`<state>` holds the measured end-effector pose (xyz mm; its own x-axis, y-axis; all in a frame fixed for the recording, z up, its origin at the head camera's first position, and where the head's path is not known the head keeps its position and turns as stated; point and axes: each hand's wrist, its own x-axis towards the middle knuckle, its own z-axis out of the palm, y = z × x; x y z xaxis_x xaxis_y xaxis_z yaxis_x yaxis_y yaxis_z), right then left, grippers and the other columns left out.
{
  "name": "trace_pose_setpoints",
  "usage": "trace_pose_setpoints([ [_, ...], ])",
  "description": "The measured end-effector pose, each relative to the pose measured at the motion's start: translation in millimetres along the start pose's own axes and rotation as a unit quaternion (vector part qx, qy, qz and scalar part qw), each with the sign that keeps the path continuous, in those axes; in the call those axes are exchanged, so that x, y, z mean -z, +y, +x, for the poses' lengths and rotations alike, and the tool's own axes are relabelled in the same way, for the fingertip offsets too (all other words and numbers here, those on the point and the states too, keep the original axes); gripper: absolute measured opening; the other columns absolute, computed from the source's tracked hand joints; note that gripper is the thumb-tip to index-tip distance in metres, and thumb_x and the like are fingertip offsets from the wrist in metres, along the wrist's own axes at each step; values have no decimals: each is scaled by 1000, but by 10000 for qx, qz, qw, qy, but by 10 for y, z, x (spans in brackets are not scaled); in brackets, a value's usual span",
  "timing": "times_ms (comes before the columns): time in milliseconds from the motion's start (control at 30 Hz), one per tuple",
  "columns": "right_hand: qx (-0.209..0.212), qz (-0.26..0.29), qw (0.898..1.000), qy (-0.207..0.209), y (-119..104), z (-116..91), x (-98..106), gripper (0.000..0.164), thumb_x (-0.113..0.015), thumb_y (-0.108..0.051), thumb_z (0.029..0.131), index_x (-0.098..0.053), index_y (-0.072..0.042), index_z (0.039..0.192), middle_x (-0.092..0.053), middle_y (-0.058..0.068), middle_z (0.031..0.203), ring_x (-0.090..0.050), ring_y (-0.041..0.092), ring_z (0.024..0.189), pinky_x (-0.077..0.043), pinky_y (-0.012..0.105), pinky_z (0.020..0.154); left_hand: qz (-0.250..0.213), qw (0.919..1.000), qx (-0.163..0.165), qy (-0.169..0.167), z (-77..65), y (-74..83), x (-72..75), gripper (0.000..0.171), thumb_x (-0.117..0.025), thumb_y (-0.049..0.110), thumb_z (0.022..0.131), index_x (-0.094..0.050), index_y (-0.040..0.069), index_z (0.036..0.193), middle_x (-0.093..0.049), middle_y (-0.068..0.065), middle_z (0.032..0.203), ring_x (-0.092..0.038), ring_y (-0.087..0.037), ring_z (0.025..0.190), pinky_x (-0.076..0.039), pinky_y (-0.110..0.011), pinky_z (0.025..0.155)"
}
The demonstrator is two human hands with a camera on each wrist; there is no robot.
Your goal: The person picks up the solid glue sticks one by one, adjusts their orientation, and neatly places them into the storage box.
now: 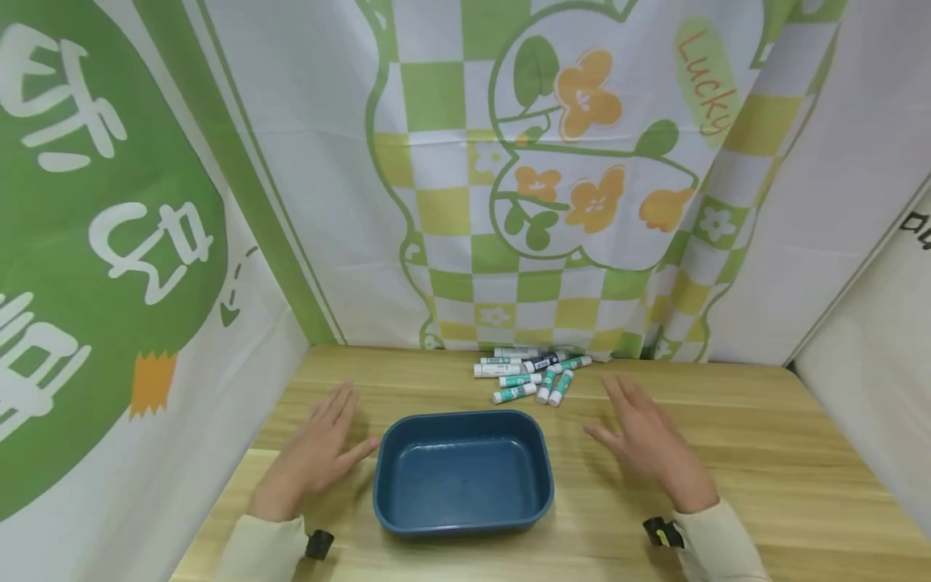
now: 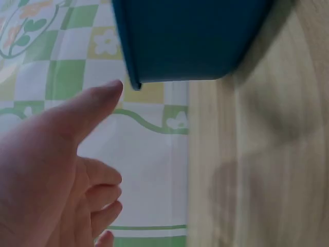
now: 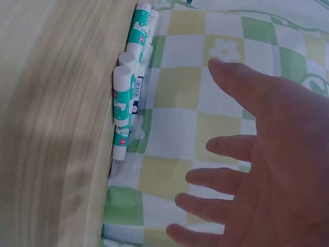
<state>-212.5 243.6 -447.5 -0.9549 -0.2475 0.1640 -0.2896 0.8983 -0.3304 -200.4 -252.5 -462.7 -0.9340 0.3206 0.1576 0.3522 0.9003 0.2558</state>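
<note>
A dark blue rectangular tub [image 1: 463, 529] sits on the wooden table between the two hands, with nothing inside it. My left hand [image 1: 316, 449] is at the tub's left side, thumb pointing toward its rim and fingers extended; it holds nothing. To the right of the tub is my right hand [image 1: 647, 440], fingers spread and holding nothing. Several glue sticks lie in a loose pile behind the tub: some have green and white labels, such as this glue stick [image 1: 514, 394], and a dark blue one [image 1: 545, 361] lies among them. The right wrist view shows a green-and-white glue stick [image 3: 122, 98] beyond the fingers.
The wooden table [image 1: 764, 453] ends at the back against a hanging checked curtain [image 1: 451, 210] with flower prints. A green and white printed cloth [image 1: 182, 323] hangs along the left side, and a pale cloth [image 1: 873, 323] along the right.
</note>
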Motion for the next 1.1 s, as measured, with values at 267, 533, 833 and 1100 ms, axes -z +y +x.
trace_pose_setpoints([
  [267,230,515,9984,-74,-50,384,47,63,-71,-30,102,-52,10,147,-62,35,139,-62,53,128,-52,65,108,-373,9980,-427,-278,-26,63,84,91,-57,56,105,-27,-5,164,-22,-27,173,-24,-49,160,-26,-65,128],
  [533,-6,830,9961,-293,-68,755,-16,30,-71,-26,102,-65,-3,84,-64,5,74,-60,17,67,-53,37,65,-901,9911,-800,-570,-63,181,40,113,-68,69,92,-19,2,168,-18,-23,176,-23,-49,161,-31,-68,125],
  [833,-745,1205,9899,-102,-38,974,-359,63,-72,-24,99,-34,-20,49,-23,-11,46,-19,7,47,-19,22,50,-779,9888,-1103,-643,-99,274,-106,136,-77,78,77,-16,-3,167,-14,-25,176,-23,-47,161,-36,-64,124],
  [1100,-1753,1306,9757,-178,-121,1030,-551,59,-76,-28,94,-37,-18,50,-29,-9,48,-30,9,46,-30,25,46,-697,9900,-1034,-655,-155,307,-166,136,-74,82,77,-16,-2,167,-14,-23,176,-23,-44,162,-39,-63,122],
])
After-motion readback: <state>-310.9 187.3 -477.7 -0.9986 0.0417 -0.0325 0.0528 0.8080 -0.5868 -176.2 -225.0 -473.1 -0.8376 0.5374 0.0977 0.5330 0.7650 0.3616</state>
